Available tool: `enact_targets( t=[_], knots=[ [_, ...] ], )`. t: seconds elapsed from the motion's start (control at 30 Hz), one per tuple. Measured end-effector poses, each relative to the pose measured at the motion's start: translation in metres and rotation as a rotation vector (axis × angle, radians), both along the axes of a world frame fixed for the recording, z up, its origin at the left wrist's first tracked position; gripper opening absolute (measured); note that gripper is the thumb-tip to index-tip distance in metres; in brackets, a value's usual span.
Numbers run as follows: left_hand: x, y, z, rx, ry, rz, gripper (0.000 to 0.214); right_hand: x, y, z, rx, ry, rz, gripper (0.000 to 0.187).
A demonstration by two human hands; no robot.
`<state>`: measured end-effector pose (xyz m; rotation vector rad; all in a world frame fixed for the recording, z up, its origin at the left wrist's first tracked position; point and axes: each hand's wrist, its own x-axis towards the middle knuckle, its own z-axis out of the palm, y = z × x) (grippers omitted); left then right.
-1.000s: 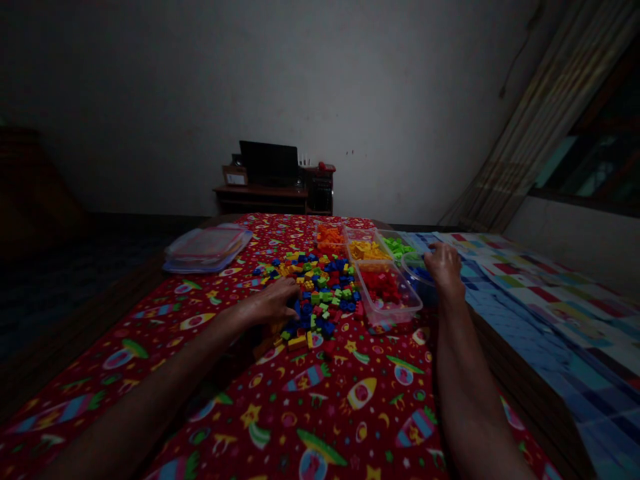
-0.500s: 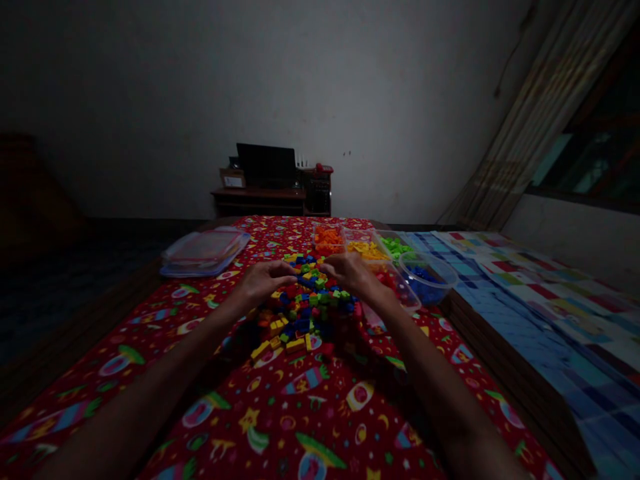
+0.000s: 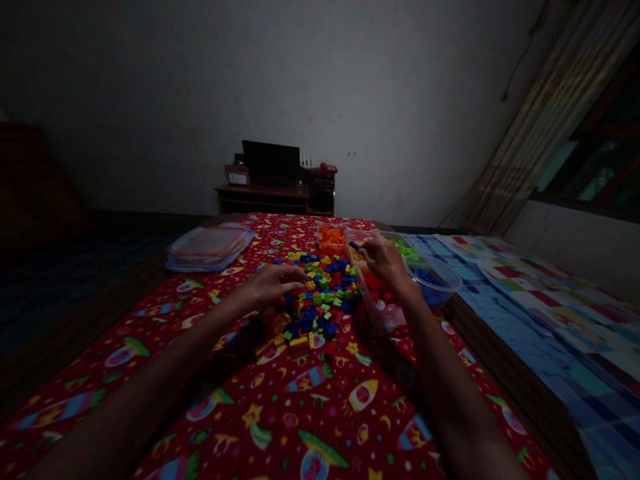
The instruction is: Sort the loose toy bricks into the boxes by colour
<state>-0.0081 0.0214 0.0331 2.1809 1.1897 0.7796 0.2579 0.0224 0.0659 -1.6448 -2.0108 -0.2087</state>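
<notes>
A heap of small coloured bricks [image 3: 320, 300] lies on a red cloth with rocket prints [image 3: 310, 413]. My left hand [image 3: 273, 283] rests on the heap's left side, fingers curled onto the bricks; what it grips is hidden. My right hand [image 3: 383, 260] is raised above the clear tub of red bricks [image 3: 383, 313] and pinches a small blue brick [image 3: 354, 245] between its fingertips. Right of that hand stands a round clear bowl of blue bricks [image 3: 435, 280].
Clear tubs of orange bricks [image 3: 330, 237] and green bricks [image 3: 400, 247] stand behind the heap. Stacked lids [image 3: 210, 247] lie at the far left. A checked mat [image 3: 550, 300] covers the right side. A dark desk with a screen [image 3: 273, 177] stands by the wall.
My right hand went from the blue bowl to the heap, then lifted right with a blue brick in its fingertips. My left hand stayed on the heap's left side.
</notes>
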Motion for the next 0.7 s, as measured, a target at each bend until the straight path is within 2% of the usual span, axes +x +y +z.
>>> enact_targets(
  t=[0.17,0.3,0.4,0.53,0.7],
  knots=[
    [0.004,-0.003,-0.005,0.186,0.264,-0.058,0.021,0.064,0.005,0.001,0.042,-0.008,-0.386,0.028],
    [0.004,0.003,-0.027,0.328,0.39,-0.023,0.021,0.108,0.002,-0.009,0.047,0.052,-0.574,0.031],
    [0.001,0.009,-0.046,0.376,0.439,-0.02,0.023,0.127,0.001,-0.018,0.022,0.097,-0.655,0.029],
    [-0.003,0.016,-0.057,0.403,0.444,-0.006,0.021,0.122,0.002,-0.02,0.044,0.125,-0.64,0.032],
    [-0.004,0.018,-0.051,0.322,0.389,0.002,0.015,0.076,0.011,-0.008,0.122,0.103,-0.384,0.034]
  ],
)
